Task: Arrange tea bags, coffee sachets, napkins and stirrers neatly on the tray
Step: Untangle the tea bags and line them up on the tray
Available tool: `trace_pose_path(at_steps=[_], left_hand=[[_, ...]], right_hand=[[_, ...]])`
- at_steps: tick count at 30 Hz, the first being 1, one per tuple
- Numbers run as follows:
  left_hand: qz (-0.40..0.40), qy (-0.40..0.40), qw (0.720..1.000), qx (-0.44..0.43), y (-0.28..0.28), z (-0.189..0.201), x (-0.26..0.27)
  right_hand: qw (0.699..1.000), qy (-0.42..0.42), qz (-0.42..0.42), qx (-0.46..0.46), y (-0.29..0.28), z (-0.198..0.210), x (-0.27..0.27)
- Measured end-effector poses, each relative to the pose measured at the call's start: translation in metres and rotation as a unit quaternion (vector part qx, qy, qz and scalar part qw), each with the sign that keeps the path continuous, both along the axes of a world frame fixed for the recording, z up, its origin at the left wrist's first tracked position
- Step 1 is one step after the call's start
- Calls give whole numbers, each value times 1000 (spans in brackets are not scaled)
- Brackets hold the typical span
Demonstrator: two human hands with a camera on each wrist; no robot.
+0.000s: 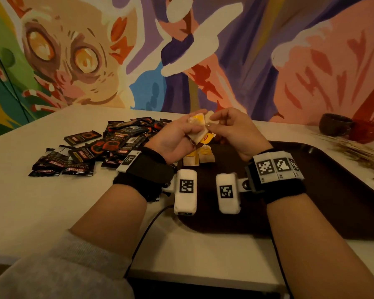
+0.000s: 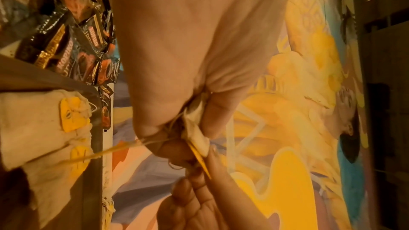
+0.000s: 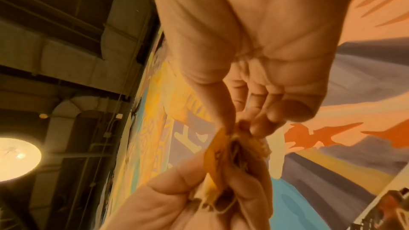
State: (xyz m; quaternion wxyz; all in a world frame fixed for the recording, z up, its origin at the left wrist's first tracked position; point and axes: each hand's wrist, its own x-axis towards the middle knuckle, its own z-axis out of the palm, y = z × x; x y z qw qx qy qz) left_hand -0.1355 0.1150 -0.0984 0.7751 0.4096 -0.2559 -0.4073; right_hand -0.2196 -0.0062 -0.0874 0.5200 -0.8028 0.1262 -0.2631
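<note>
My left hand [image 1: 183, 131] grips a small bunch of white tea bags [image 1: 198, 123] with yellow tags, raised above the far left corner of the dark brown tray [image 1: 324, 190]. My right hand [image 1: 227, 124] pinches the top of the same bunch from the right. The left wrist view has the tea bags [image 2: 197, 135] squeezed between my left fingers, strings trailing, and the right wrist view has both hands meeting on the bags [image 3: 223, 148]. More tea bags [image 1: 200, 156] lie on the tray just below my hands. A heap of black coffee sachets [image 1: 99, 147] lies on the table to the left.
The white table [image 1: 52, 208] runs to a painted mural wall. Thin wooden stirrers [image 1: 358, 151] lie right of the tray, beside a dark cup [image 1: 335, 126] and a red object. A black cable hangs off the table's front edge.
</note>
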Motion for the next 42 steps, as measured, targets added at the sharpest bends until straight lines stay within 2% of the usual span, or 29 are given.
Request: trace_pose_path(at_steps=[6,13,20,30,38,42], left_hand=[[36,7,999,14,-3,-3,2],[84,65,994,10,-5,-8,12],[104,44,992,54,0,-7,9],[133,72,988,34,4,-1,6],[142,27,990,4,9,1,14],[148,34,987,-52,12,6,12]], right_hand=[[993,-28,4,111,-7,-3,-1],[961,-94,0,261,-9,-1,-2],[941,-153,7,300,-9,-2,-2],[877,-222,14,426,-9,0,-7],[866,-210,42,452,-7,0,-11],[870,-200,49,449,-7,-1,-12]])
